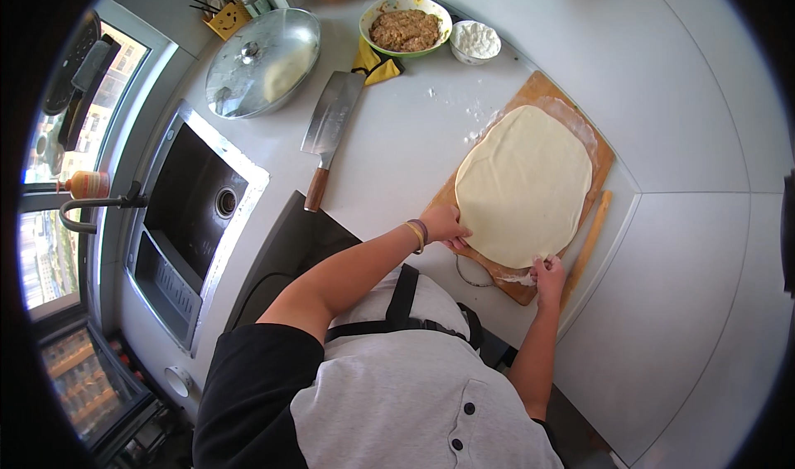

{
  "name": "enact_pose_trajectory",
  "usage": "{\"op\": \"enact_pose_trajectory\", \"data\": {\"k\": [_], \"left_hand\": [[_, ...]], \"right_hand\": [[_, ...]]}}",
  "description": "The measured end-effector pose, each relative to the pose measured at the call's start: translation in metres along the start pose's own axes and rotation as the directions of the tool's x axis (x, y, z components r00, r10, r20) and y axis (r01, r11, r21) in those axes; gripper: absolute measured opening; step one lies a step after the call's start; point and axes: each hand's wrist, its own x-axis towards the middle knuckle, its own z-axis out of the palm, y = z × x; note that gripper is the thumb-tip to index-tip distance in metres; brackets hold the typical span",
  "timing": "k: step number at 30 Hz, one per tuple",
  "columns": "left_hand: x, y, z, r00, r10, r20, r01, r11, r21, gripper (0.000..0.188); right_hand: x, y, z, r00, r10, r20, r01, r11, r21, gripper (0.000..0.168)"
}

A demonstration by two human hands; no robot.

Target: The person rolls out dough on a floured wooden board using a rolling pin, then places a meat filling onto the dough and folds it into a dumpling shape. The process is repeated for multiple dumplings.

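A large, thin sheet of rolled dough [525, 183] covers most of a floured wooden cutting board [605, 152]. At the sheet's near left edge, my left hand [448, 225] pinches the dough between thumb and fingers. My right hand [548, 276] grips the near edge lower right, fingertips closed on the dough. A wooden rolling pin [587, 245] lies along the right side of the board. Beyond the board stand a bowl of white flour [476, 40] and a larger bowl of minced filling [405, 29].
A cleaver [332, 127] with a wooden handle lies on the counter to the left. Behind it, a glass lid [248, 71] covers a lump of dough. A sink [192, 189] is set in the counter at far left. A yellow and black cloth [379, 68] lies beside the filling bowl.
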Motion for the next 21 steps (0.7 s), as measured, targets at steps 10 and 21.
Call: {"op": "enact_pose_trajectory", "data": {"k": [10, 21], "left_hand": [[-0.019, 0.011, -0.012, 0.982, -0.03, 0.185, 0.06, 0.985, -0.161, 0.029], [0.062, 0.145, -0.034, 0.992, 0.124, -0.03, -0.112, 0.744, -0.659, 0.041]], "right_hand": [[-0.017, -0.014, -0.015, 0.998, 0.048, 0.047, -0.057, 0.975, 0.215, 0.012], [0.081, -0.131, -0.03, 0.996, -0.038, 0.077, -0.038, 0.603, 0.797, 0.029]]}}
